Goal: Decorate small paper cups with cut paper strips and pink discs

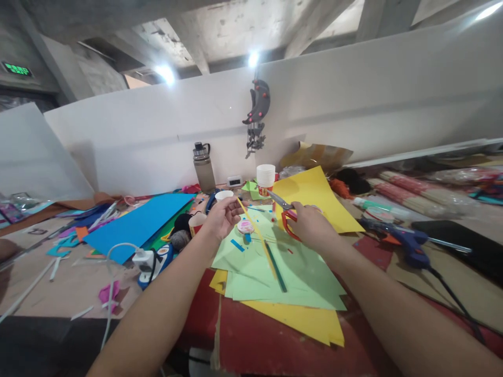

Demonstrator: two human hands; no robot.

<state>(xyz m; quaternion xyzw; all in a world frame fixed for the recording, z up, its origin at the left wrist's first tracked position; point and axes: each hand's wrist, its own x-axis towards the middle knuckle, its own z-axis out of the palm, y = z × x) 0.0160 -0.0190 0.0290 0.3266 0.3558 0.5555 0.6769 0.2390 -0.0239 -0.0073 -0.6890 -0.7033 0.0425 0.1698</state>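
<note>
My left hand (223, 215) is closed in a pinch on the upper end of a long thin yellow paper strip (261, 238), which slants down over light green paper sheets (275, 272). My right hand (310, 225) grips red-handled scissors (285, 209), the blades pointing up and left toward the strip. A small round tape roll (245, 226) lies on the green paper between the hands. Yellow sheets (310, 322) stick out under the green ones.
A blue glue gun (406, 242) with its cord lies to the right. A large yellow sheet (314, 193), a blue sheet (135, 225), paper cups (265, 178), a bottle (203, 166) and a white charger (143, 260) crowd the table. Paper scraps litter the left side.
</note>
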